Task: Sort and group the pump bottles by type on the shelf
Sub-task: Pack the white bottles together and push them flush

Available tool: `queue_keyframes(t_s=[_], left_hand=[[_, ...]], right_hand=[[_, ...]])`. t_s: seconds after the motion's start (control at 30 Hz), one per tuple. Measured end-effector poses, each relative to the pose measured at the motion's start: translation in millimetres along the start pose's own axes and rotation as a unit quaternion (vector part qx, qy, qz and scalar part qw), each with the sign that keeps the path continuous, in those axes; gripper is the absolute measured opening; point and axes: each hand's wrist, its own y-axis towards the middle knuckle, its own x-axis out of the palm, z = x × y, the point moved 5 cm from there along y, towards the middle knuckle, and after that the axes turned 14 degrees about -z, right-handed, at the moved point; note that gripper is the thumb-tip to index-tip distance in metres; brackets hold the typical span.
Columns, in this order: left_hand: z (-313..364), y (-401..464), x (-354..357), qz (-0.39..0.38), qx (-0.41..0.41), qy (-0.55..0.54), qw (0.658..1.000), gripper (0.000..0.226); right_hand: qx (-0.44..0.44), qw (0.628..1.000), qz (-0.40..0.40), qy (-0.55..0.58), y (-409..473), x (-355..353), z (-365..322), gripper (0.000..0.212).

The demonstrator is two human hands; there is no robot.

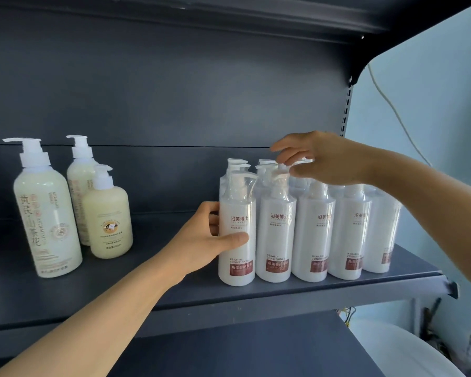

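Observation:
Several white conditioner pump bottles in clear wrap stand packed together on the right of the dark shelf [174, 300]. My left hand [204, 238] grips the leftmost front white bottle [237, 257] around its middle. Fingers spread, my right hand [321, 159] hovers over the pump heads of the back row [267, 165], fingertips touching or just above them. On the left stand two tall pale cream pump bottles [45, 213] [79, 175] and a shorter yellow-cream pump bottle [108, 221] in front.
An upper shelf overhangs the bottles. A lower dark shelf [242, 349] lies below. The slotted upright [346, 110] bounds the shelf at the right, with a pale wall and a hanging cable [392, 110] beyond. Bare shelf lies between the two bottle groups.

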Motion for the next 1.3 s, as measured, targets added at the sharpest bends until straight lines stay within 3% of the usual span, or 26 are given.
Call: queue_keyframes(t_s=[0.13, 0.3, 0.77, 0.97, 1.07, 1.17, 1.3], left_hand=[[-1, 3, 1, -0.024, -0.021, 0.032, 0.999, 0.060], [-18, 3, 18, -0.039, -0.053, 0.053, 0.996, 0.069], [-23, 3, 19, -0.035, -0.054, 0.064, 0.996, 0.068], [-23, -1, 23, -0.012, -0.057, 0.058, 0.997, 0.065], [-14, -9, 29, 0.026, -0.044, 0.084, 0.995, 0.071], [5, -18, 31, 0.116, 0.012, 0.116, 0.986, 0.086], [33, -37, 39, 0.252, 0.092, 0.232, 0.935, 0.095]], right_hand=[[-0.009, 0.997, -0.068, -0.020, 4, 3, -2, 0.032], [-0.031, 0.997, -0.066, -0.030, 13, 11, -3, 0.018], [-0.063, 0.995, -0.072, 0.033, 14, 12, 2, 0.021], [-0.059, 0.997, -0.038, 0.019, 11, 15, 5, 0.025], [-0.055, 0.998, 0.005, 0.015, 1, 16, 7, 0.042], [-0.054, 0.993, 0.109, 0.009, -23, 8, 10, 0.050], [-0.023, 0.975, 0.219, 0.040, -67, 5, 22, 0.048]])
